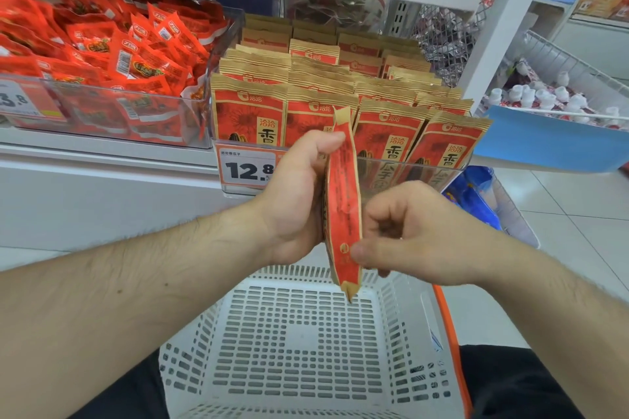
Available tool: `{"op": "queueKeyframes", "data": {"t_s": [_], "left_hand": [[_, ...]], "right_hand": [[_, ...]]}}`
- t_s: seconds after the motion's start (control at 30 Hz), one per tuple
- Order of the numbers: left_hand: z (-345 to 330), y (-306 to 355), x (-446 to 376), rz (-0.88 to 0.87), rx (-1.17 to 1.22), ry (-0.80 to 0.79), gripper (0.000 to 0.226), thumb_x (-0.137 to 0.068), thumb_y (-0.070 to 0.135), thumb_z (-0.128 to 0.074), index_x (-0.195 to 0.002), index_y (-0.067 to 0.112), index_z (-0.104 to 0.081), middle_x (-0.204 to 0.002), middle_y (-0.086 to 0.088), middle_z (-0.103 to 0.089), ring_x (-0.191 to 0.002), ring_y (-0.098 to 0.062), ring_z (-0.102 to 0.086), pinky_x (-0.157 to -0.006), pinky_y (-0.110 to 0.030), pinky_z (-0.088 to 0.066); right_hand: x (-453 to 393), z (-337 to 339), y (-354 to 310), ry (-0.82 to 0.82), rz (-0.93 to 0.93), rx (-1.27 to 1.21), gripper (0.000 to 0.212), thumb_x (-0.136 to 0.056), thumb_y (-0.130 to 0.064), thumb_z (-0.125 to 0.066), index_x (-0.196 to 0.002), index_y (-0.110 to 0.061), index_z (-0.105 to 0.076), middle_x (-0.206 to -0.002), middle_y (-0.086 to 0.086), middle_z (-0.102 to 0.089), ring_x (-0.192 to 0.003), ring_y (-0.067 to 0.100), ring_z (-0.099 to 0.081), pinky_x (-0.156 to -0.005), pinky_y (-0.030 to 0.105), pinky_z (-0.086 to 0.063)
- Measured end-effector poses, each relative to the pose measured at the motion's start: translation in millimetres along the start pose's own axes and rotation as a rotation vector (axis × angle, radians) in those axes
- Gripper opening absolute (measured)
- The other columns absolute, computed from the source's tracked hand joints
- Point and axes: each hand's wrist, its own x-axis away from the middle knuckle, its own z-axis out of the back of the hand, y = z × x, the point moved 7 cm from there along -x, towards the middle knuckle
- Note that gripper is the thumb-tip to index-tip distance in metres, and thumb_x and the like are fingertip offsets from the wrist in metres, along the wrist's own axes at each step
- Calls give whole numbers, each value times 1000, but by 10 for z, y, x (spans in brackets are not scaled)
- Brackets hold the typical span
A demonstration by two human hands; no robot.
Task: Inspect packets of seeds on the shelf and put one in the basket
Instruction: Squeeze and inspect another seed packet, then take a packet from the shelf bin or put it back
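Seed packet point(343, 201), red and tan, held edge-on and nearly upright above the near basket, between both hands. Gripped along its left side by the left hand point(295, 194), thumb pressed near the top edge, fingers hidden behind the packet. Pinched low on its right side by the right hand point(405, 231), thumb and curled fingers closed on the lower end. Bottom seal hanging just over the far rim of the white basket point(190, 343), not yet inside. Basket floor bare as far as visible, orange handle along its right edge.

Farther off, a clear shelf bin point(456, 168) packed with matching seed packets point(384, 133) standing in rows, a price tag point(246, 168) fixed to its front at the left. Left of that, another clear bin heaped with small red snack sachets point(112, 54).

By the look of it, midway: one packet off the shelf and under inspection, turned side-on. Left to do: finish looking, then lower and release into the basket directly below.
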Motion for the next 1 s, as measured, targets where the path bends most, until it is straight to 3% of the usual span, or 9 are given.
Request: {"op": "queueKeyframes", "data": {"t_s": [0.17, 0.3, 0.4, 0.5, 0.6, 0.67, 0.8, 0.9, 1.0], "left_hand": [[83, 52, -24, -28, -11, 82, 46, -92, 51, -38, -75, 11, -55, -60, -4, -50, -55, -19, -46, -63, -32, -38], [102, 55, -39, -42, 2, 78, 44, -89, 50, -41, -75, 11, -55, -61, -5, -50, -55, -19, -46, -63, -32, -38], [76, 47, -33, -48, -9, 34, 45, -70, 53, -48, -77, 10, -57, -63, -5, -50, -58, -20, -47, -65, -33, -39], [94, 34, -68, -55, 15, -5, 53, -60, 55, -58, -83, 8, -59, -68, -8, -51, -62, -23, -47, -67, -34, -40], [136, 40, -126, -73, 125, -46, 67, -59, 50, -61, -106, 2, -61, -81, -15, -61, -69, -30, -57, -72, -37, -49], [136, 53, -145, -87, 184, -91, 78, -56, 52, -61, -116, 1, -61, -92, -19, -65, -80, -34, -62, -79, -40, -54], [86, 57, -141, -51, 289, -141, 70, -70, 53, -45, -113, 1, -62, -109, -23, -66, -102, -38, -59, -97, -49, -48], [75, 93, -143, -65, 287, -166, 65, -78, 51, -41, -111, 1, -65, -118, -24, -62, -103, -38, -61, -93, -48, -50], [137, 148, -157, -161, 215, -107, 58, -91, 48, -36, -109, 4, -69, -112, -21, -67, -102, -36, -64, -93, -48, -52]], "right_hand": [[28, -65, -20, -106, -53, 6, 24, -77, -24, -72, -67, -2, -70, -64, 9, -71, -64, 30, -70, -64, 51, -57], [32, -85, 9, -163, -89, -111, 16, -88, -1, -68, -81, 13, -68, -77, 26, -70, -70, 26, -73, -71, 43, -61], [54, -119, 26, -209, -77, -138, 13, -90, -1, -67, -85, 10, -70, -80, 21, -73, -70, 20, -74, -70, 37, -62], [44, -127, 37, -213, -45, -197, 18, -84, -12, -73, -85, 6, -72, -80, 19, -73, -72, 22, -73, -73, 42, -61], [-7, -44, 83, -127, -65, -270, 41, -76, -44, -77, -77, -3, -70, -78, 18, -73, -67, 25, -71, -64, 40, -58], [-37, 47, 170, 23, -143, -259, 56, -72, -58, -78, -75, -5, -61, -71, 4, -70, -60, 19, -67, -56, 39, -53], [-58, -39, 215, 132, -256, -372, 63, -61, -49, -86, -94, -11, -48, -64, -7, -64, -52, 13, -58, -45, 28, -41], [-67, -107, 128, 156, -243, -477, 61, -61, -35, -82, -110, -16, -50, -61, -8, -67, -44, 2, -54, -41, 19, -38], [-73, -22, 108, 275, -201, -521, 44, -74, -17, -79, -112, -13, -58, -76, -3, -73, -46, 0, -57, -40, 16, -40]]}}
